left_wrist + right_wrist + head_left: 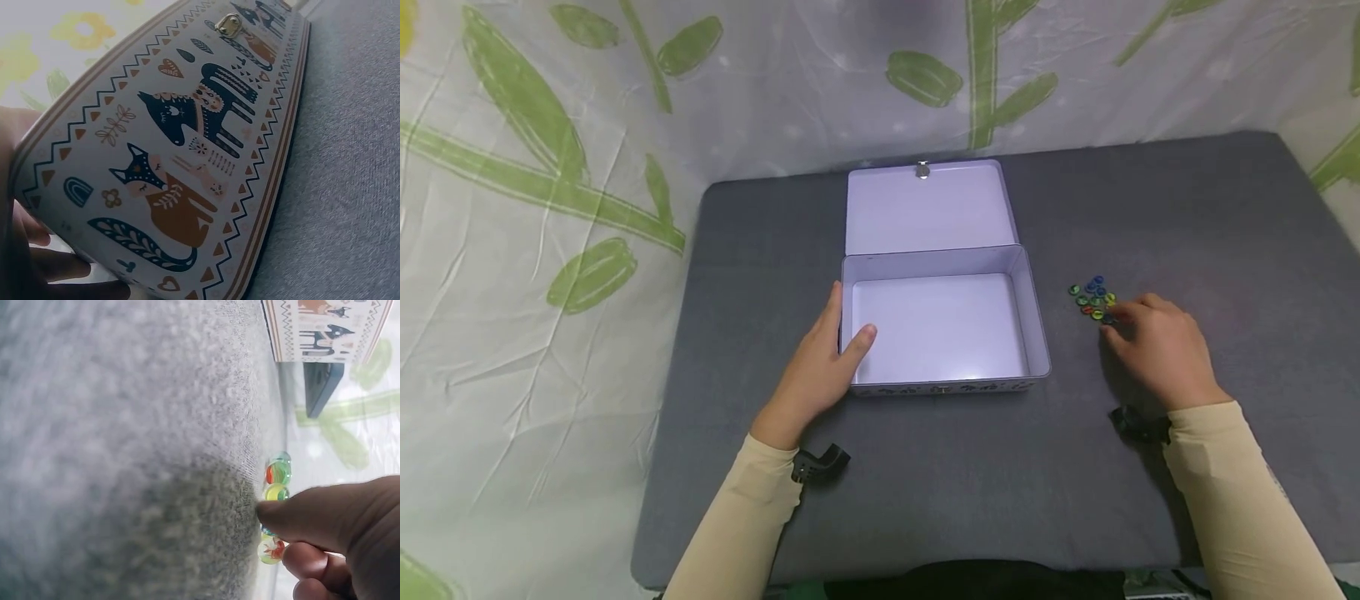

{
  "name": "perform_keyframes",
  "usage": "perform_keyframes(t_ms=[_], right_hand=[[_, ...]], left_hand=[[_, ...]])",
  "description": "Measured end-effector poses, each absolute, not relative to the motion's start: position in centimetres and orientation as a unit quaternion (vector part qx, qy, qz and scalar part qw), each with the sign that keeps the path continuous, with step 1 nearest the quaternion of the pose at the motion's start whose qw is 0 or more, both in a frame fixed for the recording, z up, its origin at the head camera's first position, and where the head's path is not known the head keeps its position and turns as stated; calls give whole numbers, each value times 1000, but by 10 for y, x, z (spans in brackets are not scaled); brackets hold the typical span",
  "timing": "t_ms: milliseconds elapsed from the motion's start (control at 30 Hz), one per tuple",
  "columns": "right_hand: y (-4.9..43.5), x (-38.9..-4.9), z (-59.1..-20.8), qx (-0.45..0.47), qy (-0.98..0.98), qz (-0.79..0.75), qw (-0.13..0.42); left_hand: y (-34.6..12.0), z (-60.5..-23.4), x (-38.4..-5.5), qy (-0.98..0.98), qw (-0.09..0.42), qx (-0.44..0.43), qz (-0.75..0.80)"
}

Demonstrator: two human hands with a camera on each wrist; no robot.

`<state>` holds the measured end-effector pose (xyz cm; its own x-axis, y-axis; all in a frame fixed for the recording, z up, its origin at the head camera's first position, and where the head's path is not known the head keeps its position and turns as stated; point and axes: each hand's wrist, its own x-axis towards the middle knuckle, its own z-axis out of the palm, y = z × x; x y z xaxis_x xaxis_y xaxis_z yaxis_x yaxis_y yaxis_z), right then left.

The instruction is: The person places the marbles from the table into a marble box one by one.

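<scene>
A lilac-white tin box [940, 325] stands on the table with its lid [928, 208] folded back and nothing inside. My left hand [820, 362] grips its left wall, thumb over the rim and fingers along the outside. In the left wrist view, the box's front [181, 169] carries printed foxes and a horse. To the right of the box lies a cluster of small glass marbles [1093, 300] in green, blue, yellow and red. My right hand [1161, 350] pinches a dark bluish marble [1107, 319] at the cluster's near edge. In the right wrist view, the thumb [300, 515] partly hides it.
A grey cloth-covered table [955, 483] carries the box and marbles. Behind it and to the left hangs a pale sheet [820, 92] with green leaf prints. A metal clasp [922, 170] sits on the lid's far edge. Black straps [1138, 423] circle both wrists.
</scene>
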<state>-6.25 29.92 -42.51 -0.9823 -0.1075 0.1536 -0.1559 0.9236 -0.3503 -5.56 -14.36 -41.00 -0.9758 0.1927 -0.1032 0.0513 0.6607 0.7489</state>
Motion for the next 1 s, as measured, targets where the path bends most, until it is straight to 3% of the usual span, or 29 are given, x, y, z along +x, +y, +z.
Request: perform_keyframes(t_ms=[567, 1000], right_hand=[[298, -61, -420, 83, -974, 186, 101], [272, -78, -372, 150, -956, 197, 157]], left_hand=[[-137, -417, -52, 871, 48, 52, 486], [-125, -422, -55, 868, 42, 65, 491]])
